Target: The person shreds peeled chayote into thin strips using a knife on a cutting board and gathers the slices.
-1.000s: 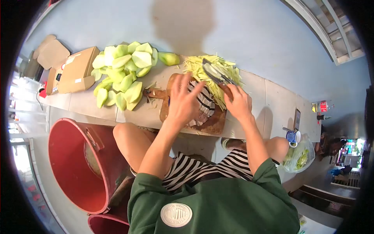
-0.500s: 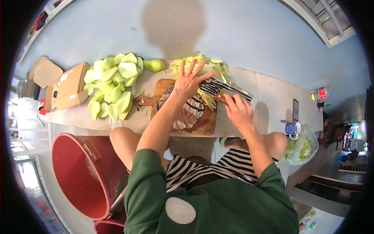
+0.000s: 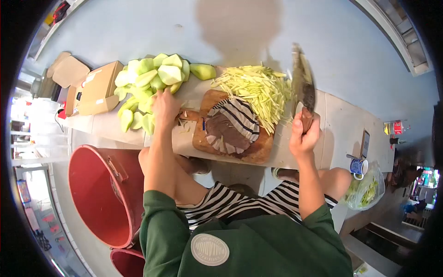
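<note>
My left hand [image 3: 165, 108] is at the near right side of a pile of peeled pale-green fruit pieces [image 3: 169, 74] that look like green mango. Its fingers touch the pile, but their tips are hidden, so I cannot tell whether they grip a piece. In my right hand [image 3: 304, 138] is the wooden handle of a cleaver [image 3: 303, 85], its blade raised upright beside a heap of pale-green shreds [image 3: 256, 90]. A striped and brown cloth [image 3: 233, 127] lies bunched on the wooden cutting board [image 3: 260, 152] between my hands.
One whole green fruit [image 3: 203, 71] lies behind the board. An open cardboard box [image 3: 99, 87] is at the left, and a large red bin [image 3: 104, 194] below it. Rightward are a phone [image 3: 365, 144], a mug [image 3: 358, 167], a bottle [image 3: 394, 127] and a plastic bag of shreds [image 3: 368, 189].
My left hand has left the shreds and moved left to the fruit pile. My right hand has lifted the cleaver off the board area, turning its blade upright. The shred heap is now uncovered.
</note>
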`<state>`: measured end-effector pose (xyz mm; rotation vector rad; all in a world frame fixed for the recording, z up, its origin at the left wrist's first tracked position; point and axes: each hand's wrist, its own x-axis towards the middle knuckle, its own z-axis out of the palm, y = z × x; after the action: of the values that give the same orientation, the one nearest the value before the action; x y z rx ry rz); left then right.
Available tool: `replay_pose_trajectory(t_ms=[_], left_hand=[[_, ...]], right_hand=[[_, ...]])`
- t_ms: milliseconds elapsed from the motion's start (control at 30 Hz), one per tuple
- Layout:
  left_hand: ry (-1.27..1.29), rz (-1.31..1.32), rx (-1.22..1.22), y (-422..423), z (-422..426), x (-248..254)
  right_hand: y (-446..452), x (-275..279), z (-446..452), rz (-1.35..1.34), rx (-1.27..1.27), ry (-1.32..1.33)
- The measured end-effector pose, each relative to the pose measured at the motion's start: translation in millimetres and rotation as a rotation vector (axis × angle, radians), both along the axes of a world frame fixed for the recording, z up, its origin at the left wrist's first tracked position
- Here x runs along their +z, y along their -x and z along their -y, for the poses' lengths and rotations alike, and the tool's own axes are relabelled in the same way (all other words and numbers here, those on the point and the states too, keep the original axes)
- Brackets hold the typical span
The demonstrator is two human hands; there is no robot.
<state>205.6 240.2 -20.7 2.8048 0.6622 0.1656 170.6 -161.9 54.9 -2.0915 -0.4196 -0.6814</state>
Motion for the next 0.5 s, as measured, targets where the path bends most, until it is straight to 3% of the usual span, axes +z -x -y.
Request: replay_pose_trajectory(t_ms=[67,100,133,233,300,467,500], left_hand=[[-0.003,-0.077,0.059,14.9,-19.7,-15.8],[-0.005,-0.154,0.106,22.0,-22.7,-17.9],[-0.003,-0.147,0.107,28.0,-23.4,-20.2],[0.024,-0.016,0.097,29.0,-24.0,-24.2],[-0.035,-0.001,-0.034,44.8,-26.1,-30.0],[0.023,-0.061,-0.044,47.7,-22.8,-15.5],[0.029,-0.068,-0.070,49.7,-22.4,-11.5]], right_hand=[[-23.4,-43.2,-2.9,-0.129,0.029,-0.191],[-29.5,-12.3,-23.6,-0.139,-0.036,0.059],[-35.5,-19.1,-21.4,-0.394,-0.075,0.160],[-39.4,-28.5,-28.3,-0.252,-0.067,0.081],[-21.0,-29.7,-24.5,-0.296,-0.063,0.074],[3.9,-27.2,-35.2,-0.376,-0.010,0.071],[13.0,-28.2,-36.9,-0.490,0.032,0.096]])
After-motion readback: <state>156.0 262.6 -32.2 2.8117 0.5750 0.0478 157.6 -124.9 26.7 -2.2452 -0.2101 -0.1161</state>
